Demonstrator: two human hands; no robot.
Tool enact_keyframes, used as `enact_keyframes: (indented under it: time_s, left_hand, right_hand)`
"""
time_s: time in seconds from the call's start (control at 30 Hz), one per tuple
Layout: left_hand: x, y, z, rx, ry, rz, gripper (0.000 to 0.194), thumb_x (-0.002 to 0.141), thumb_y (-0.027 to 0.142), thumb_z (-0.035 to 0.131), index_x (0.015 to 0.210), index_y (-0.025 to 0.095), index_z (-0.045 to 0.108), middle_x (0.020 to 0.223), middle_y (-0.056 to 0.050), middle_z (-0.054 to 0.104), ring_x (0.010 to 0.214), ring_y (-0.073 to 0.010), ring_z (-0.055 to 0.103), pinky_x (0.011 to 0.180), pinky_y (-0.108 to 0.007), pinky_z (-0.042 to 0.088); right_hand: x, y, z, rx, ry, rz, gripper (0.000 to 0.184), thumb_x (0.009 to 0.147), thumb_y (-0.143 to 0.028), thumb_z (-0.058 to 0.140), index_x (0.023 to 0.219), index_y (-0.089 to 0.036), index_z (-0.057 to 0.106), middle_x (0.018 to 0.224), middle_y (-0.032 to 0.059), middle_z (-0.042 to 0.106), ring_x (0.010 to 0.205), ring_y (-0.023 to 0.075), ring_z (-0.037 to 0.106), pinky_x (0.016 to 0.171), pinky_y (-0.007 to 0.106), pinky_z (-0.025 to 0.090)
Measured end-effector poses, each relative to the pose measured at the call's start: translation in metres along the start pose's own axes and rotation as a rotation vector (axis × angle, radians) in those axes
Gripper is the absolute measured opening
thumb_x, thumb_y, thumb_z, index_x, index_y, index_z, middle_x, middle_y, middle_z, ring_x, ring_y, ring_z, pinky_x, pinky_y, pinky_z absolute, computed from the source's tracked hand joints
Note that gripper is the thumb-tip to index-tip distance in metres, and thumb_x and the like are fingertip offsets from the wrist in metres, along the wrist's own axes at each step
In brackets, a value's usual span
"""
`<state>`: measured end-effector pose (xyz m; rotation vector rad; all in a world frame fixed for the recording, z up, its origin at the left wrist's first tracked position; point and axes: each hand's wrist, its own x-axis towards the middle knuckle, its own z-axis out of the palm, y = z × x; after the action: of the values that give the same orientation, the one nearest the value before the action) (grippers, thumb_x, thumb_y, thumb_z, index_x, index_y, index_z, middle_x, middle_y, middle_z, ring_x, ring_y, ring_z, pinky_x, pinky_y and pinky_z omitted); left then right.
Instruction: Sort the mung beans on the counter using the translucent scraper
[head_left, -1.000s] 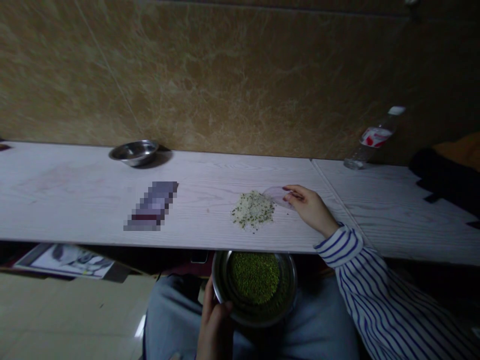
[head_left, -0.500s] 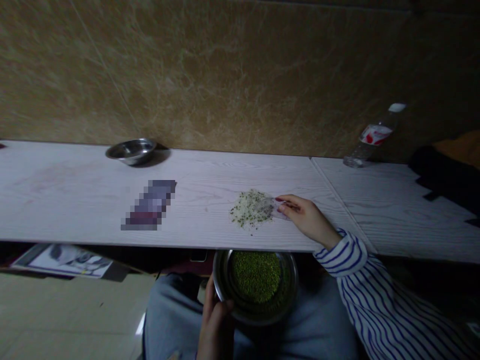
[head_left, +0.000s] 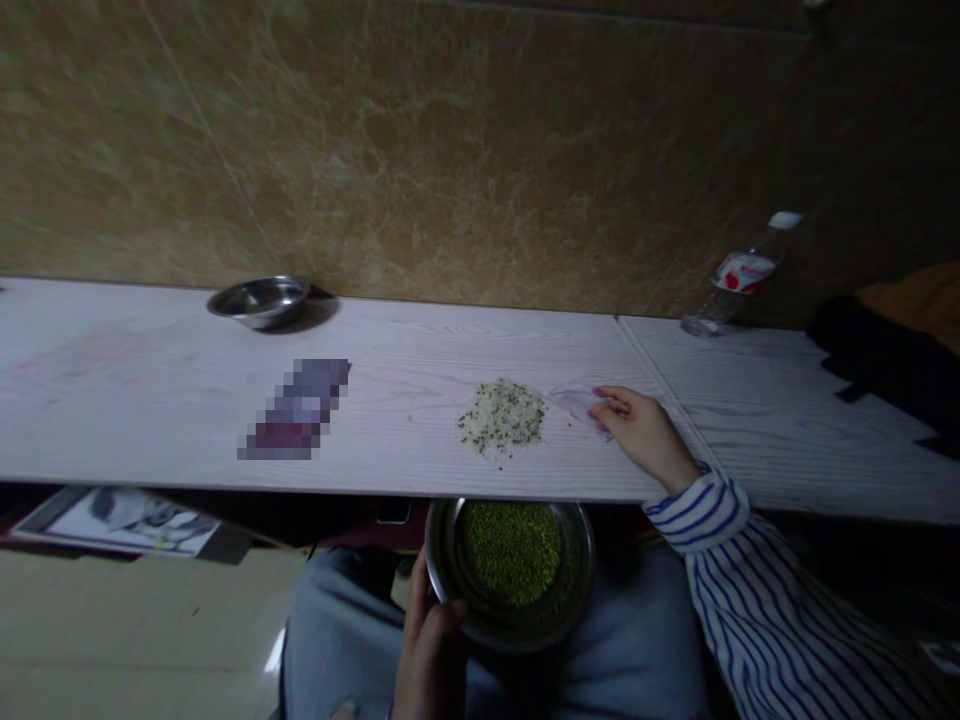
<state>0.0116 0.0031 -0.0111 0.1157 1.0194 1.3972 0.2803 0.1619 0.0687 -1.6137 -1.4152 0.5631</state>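
Note:
A small heap of mixed white grains and green beans (head_left: 501, 416) lies on the pale wooden table (head_left: 150, 380). Just right of the heap, my right hand (head_left: 637, 432) pinches a thin clear plastic piece (head_left: 576, 403) that rests flat on the table. On my lap below the table edge sits a steel bowl (head_left: 577, 580) holding green mung beans (head_left: 511, 552). My left hand (head_left: 429, 650) grips that bowl's left rim, thumb over the edge.
An empty steel bowl (head_left: 259, 300) stands at the back left by the marble wall. A blurred flat object (head_left: 294, 410) lies left of the heap. A plastic water bottle (head_left: 739, 275) leans at the back right, and dark cloth (head_left: 885, 350) lies at the far right.
My right hand slid the clear plastic piece left to the edge of the heap, then drew it back to the right and laid it flat. The left hand and bowl stayed put.

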Motion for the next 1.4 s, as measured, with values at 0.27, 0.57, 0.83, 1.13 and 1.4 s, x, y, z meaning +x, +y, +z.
enact_keyframes:
  time_s: [0.27, 0.57, 0.83, 1.13, 1.4]
  left_hand:
    - [0.002, -0.002, -0.003, -0.009, -0.001, 0.006, 0.063, 0.058, 0.025, 0.073, 0.12, 0.034, 0.069, 0.112, -0.003, 0.076, 0.131, -0.0373, 0.054, 0.103, -0.045, 0.046]
    - [-0.002, 0.004, -0.001, -0.042, -0.013, -0.027, 0.075, 0.056, 0.02, 0.073, 0.13, 0.033, 0.063, 0.11, -0.004, 0.076, 0.127, -0.0381, 0.056, 0.1, -0.047, 0.049]
    - [-0.004, 0.005, 0.001, -0.009, -0.008, -0.025, 0.07, 0.057, 0.021, 0.074, 0.125, 0.033, 0.066, 0.108, -0.005, 0.076, 0.126, -0.039, 0.056, 0.097, -0.047, 0.051]
    - [-0.01, 0.008, 0.002, 0.006, -0.087, 0.012, 0.071, 0.066, 0.024, 0.074, 0.135, 0.031, 0.062, 0.125, -0.007, 0.071, 0.131, -0.0358, 0.052, 0.103, -0.044, 0.046]
    - [-0.014, 0.011, 0.004, 0.004, -0.099, 0.009, 0.068, 0.068, 0.023, 0.072, 0.135, 0.031, 0.062, 0.125, -0.006, 0.072, 0.133, -0.034, 0.051, 0.104, -0.042, 0.044]
  right_hand:
    - [-0.022, -0.017, 0.019, 0.17, -0.085, 0.077, 0.028, 0.076, -0.02, 0.069, 0.103, -0.016, 0.072, 0.075, 0.0061, 0.078, 0.059, 0.0182, 0.071, 0.054, 0.028, 0.057]
    - [-0.043, -0.031, 0.029, 0.204, -0.143, 0.086, 0.03, 0.077, -0.027, 0.07, 0.104, -0.016, 0.072, 0.086, 0.0097, 0.079, 0.074, 0.0227, 0.076, 0.064, 0.033, 0.062]
    - [-0.052, -0.038, 0.029, 0.193, -0.183, 0.03, 0.03, 0.079, -0.029, 0.068, 0.106, -0.017, 0.073, 0.08, 0.007, 0.078, 0.068, 0.0201, 0.073, 0.062, 0.031, 0.06]
    - [-0.059, -0.043, 0.034, 0.177, -0.209, -0.014, 0.028, 0.08, -0.031, 0.069, 0.105, -0.019, 0.075, 0.081, 0.0066, 0.077, 0.074, 0.0207, 0.073, 0.067, 0.032, 0.061]
    - [-0.059, -0.048, 0.022, 0.133, -0.243, -0.057, 0.029, 0.08, -0.033, 0.07, 0.105, -0.019, 0.077, 0.083, 0.0066, 0.078, 0.074, 0.0209, 0.074, 0.067, 0.032, 0.061]
